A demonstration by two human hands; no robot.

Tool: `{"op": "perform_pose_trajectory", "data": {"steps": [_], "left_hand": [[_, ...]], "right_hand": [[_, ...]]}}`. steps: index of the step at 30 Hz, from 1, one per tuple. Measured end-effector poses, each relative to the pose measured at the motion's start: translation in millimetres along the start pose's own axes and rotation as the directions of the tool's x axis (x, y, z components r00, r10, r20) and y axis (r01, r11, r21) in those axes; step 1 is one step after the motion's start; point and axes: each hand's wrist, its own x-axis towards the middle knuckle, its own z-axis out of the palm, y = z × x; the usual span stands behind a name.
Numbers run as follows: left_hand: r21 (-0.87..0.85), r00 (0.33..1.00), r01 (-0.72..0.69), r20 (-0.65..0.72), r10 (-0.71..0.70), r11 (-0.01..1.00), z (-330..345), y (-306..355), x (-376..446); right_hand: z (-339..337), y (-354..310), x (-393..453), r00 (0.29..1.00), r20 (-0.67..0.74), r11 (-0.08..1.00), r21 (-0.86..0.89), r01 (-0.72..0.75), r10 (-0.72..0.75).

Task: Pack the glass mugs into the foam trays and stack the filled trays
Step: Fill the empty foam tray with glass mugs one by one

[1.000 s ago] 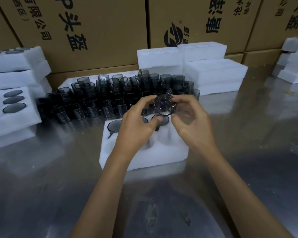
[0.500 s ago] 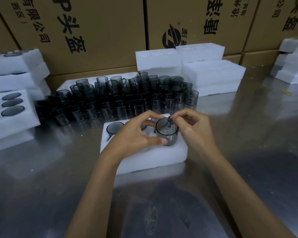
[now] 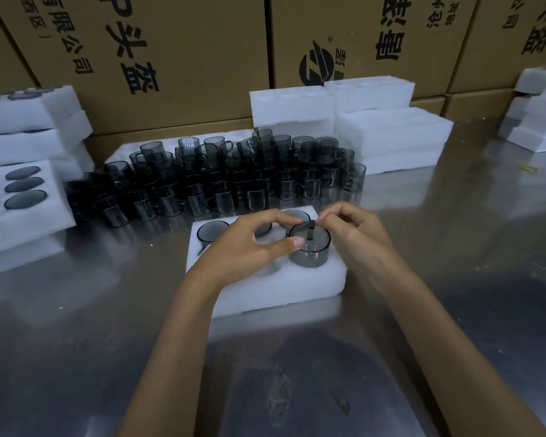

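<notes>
A white foam tray lies on the steel table in front of me. A smoky glass mug stands partly sunk in its front right pocket, its handle at the far rim. My left hand grips the mug's left rim between thumb and forefinger. My right hand pinches the rim by the handle. Other mugs sit sunk in the tray's back pockets, one at the back left. Several loose mugs crowd the table behind the tray.
A filled foam tray sits at the left on a stack, more filled trays behind it. Empty foam trays are stacked at the back right and far right. Cardboard boxes wall the back.
Both hands brought the mug down from above the tray and turned it upright. It has sunk lower into the front right pocket.
</notes>
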Motion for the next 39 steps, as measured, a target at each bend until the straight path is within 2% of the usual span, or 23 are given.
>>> {"op": "perform_pose_trajectory", "data": {"steps": [4,14,18,23,30,33,35,37,39], "left_hand": [[0.038,1.000,-0.014,-0.002,0.014,0.999,1,-1,1],[0.175,0.996,0.088,-0.016,-0.086,0.981,2,-6,2],[0.232,0.992,0.120,-0.001,-0.123,0.965,3,-6,2],[0.287,0.971,0.222,0.025,-0.239,0.932,4,-2,4],[0.341,0.968,0.223,0.036,-0.249,0.913,4,-4,6],[0.383,0.975,0.213,-0.024,-0.221,0.899,11,-8,7],[0.465,0.978,0.209,-0.122,-0.171,0.860,21,-11,8],[0.485,0.975,0.210,-0.164,-0.147,0.849,28,-11,8],[0.460,0.977,0.196,-0.165,-0.134,0.866,27,-12,9]], "right_hand": [[-6,0,1,0.993,0.060,0.993,0.051,-0.104,0.101],[-5,9,1,0.979,0.099,0.981,0.050,-0.186,0.181],[-5,13,2,0.975,0.123,0.980,0.045,-0.193,0.186],[-4,20,4,0.971,0.156,0.980,0.046,-0.192,0.183],[-3,25,6,0.974,0.154,0.982,0.056,-0.179,0.169],[-3,28,7,0.970,0.155,0.977,0.074,-0.199,0.186],[-5,33,10,0.970,0.100,0.958,0.163,-0.236,0.222],[-10,40,19,0.966,-0.094,0.946,0.246,-0.210,0.239],[-19,49,35,0.931,-0.334,0.989,0.056,-0.135,0.146]]}}
